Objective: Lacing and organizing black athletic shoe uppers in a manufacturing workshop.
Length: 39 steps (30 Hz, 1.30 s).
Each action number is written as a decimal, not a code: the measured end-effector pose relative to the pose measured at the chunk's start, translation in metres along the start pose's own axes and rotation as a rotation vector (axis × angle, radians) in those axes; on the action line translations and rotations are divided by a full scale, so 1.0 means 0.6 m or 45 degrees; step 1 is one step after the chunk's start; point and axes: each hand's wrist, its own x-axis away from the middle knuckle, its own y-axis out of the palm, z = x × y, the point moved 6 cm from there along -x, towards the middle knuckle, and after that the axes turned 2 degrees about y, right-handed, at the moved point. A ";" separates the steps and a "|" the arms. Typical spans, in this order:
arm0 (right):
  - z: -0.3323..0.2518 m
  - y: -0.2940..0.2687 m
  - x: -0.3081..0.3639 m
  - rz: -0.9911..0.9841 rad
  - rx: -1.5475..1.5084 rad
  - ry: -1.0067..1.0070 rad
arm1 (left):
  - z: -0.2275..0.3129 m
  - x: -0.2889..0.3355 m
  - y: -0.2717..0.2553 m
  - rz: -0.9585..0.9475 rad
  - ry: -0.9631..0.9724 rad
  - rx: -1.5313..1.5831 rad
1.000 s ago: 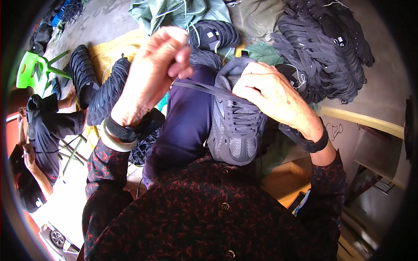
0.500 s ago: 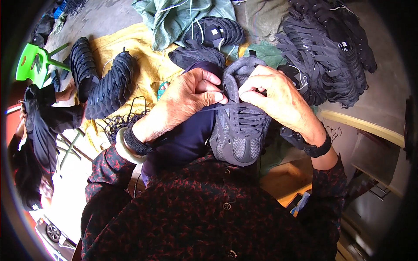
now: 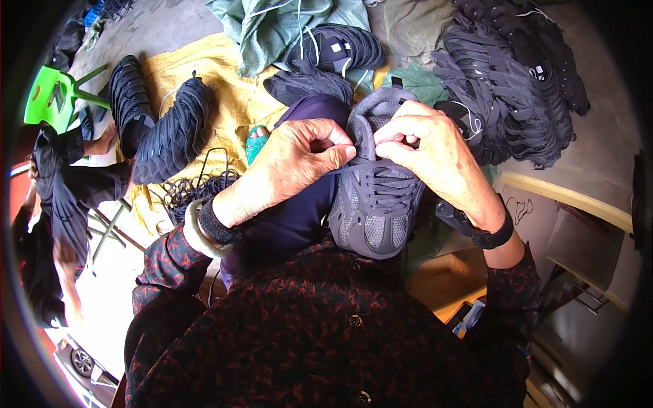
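A dark grey sneaker point(image 3: 375, 232) rests on my lap, its toe toward me and its padded collar facing away. Flat dark shoelaces point(image 3: 390, 188) cross its front. At the left side of the shoe's opening, my left hand point(image 3: 289, 158) pinches thumb and forefinger together; a strand of lace runs just below those fingertips to the shoe. My right hand point(image 3: 430, 141) is closed at the tongue on the opposite side, fingers curled in a pinch. Whatever lies between the right fingertips is hidden.
Stacked dark shoe uppers point(image 3: 503, 88) lie at the far right, with more rows point(image 3: 170, 132) on a yellow cloth point(image 3: 224, 75) at the left. A heap of black laces point(image 3: 197, 194) sits beside my left wrist. Another person's arm point(image 3: 64, 262) and a green chair point(image 3: 51, 98) are farther left.
My left hand has shifted slightly right, toward the shoe, and its fingers have drawn together into a pinch. My right hand and the sneaker have hardly moved.
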 end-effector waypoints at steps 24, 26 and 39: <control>0.001 0.001 -0.002 0.036 0.041 0.003 | 0.066 -0.026 0.009 0.008 0.194 -0.824; 0.001 0.003 -0.004 0.033 0.023 0.003 | 0.063 -0.026 0.010 0.017 0.188 -0.712; -0.019 -0.006 0.002 0.092 0.305 -0.254 | 0.044 -0.028 -0.004 -0.066 -0.109 -0.373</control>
